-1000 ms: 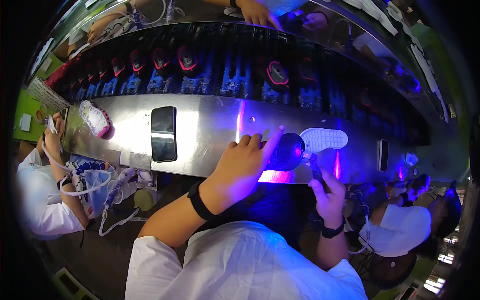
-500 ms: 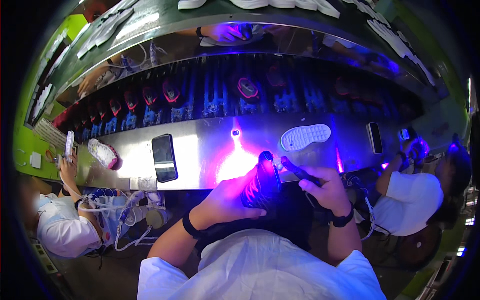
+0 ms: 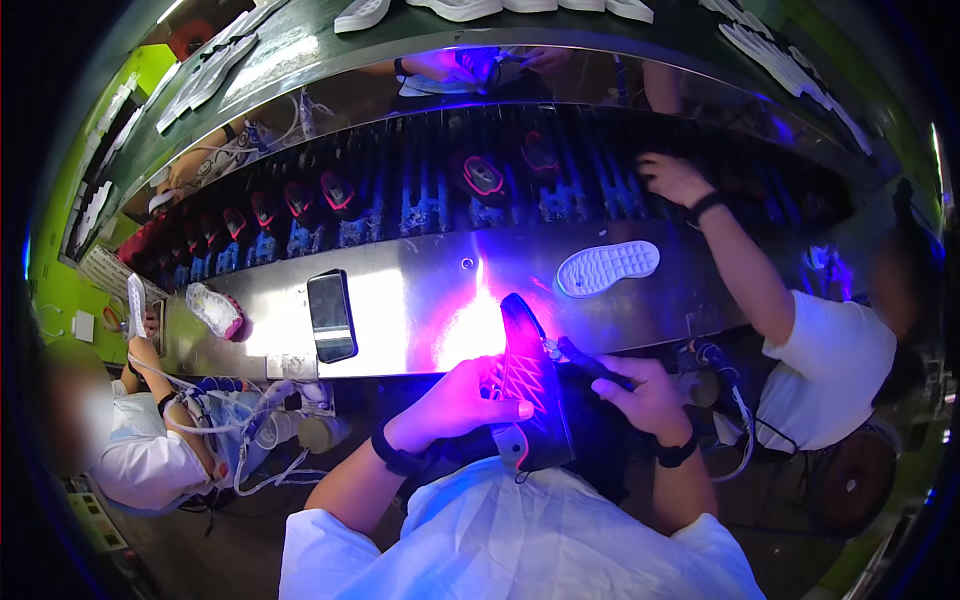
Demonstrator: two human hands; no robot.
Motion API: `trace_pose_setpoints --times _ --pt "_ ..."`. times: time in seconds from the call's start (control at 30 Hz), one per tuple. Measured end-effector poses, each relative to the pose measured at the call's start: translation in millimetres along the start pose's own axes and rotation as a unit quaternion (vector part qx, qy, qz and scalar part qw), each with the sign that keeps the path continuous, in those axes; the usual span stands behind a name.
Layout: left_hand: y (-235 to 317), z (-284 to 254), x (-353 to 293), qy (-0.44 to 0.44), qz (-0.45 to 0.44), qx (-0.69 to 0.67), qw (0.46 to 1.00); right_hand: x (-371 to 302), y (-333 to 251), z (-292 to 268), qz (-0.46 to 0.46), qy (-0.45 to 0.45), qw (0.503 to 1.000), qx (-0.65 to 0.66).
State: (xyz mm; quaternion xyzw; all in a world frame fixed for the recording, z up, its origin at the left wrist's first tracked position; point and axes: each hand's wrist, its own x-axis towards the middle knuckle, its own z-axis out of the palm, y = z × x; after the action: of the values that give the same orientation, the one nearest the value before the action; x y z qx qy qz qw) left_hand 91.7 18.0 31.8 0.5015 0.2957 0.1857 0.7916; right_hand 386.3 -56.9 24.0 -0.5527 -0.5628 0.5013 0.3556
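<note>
My left hand (image 3: 452, 408) is closed around the side of a dark shoe (image 3: 548, 425) with pinkish lacing, its thumb lying over the laces. The shoe's toe points away from me and its opening faces my body, just off the bench's near edge. In my right hand (image 3: 648, 398) is a dark-handled brush (image 3: 585, 362), gripped between thumb and fingers. The brush's tip is at the right edge of the shoe, near the toe; whether it touches cannot be made out. Bright violet and pink light falls on the shoe and my left hand.
On the metal bench (image 3: 400, 258) lie a white sole (image 3: 608, 269), a phone (image 3: 331, 315) and a white-and-pink shoe part (image 3: 214, 310). Behind runs a rack (image 3: 425, 190) carrying dark shoes. A co-worker's hand (image 3: 677, 180) reaches over it from the right; another person (image 3: 150, 420) works at left.
The shoe has turned so its laces and opening show more, and its toe has moved slightly away. My right hand shifted a little. The right co-worker's arm has reached over the rack.
</note>
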Motion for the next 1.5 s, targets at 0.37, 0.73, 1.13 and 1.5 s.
trace_pose_setpoints --times 0.37,0.73,1.13,1.5 --pt "7 -17 5 0.054 0.002 0.009 0.999 32 -4 23 0.021 0.038 0.999 -0.033" --pt "3 -29 9 0.141 0.017 0.016 0.99 -7 3 -9 0.016 -0.073 0.996 -0.039" --pt "-3 -6 1 0.183 -0.051 -0.058 0.98 -41 -21 -4 -0.06 0.021 0.975 -0.213" --pt "-23 -5 -29 0.05 -0.075 -0.363 0.927 -12 -60 3 -0.15 0.009 0.945 -0.29"
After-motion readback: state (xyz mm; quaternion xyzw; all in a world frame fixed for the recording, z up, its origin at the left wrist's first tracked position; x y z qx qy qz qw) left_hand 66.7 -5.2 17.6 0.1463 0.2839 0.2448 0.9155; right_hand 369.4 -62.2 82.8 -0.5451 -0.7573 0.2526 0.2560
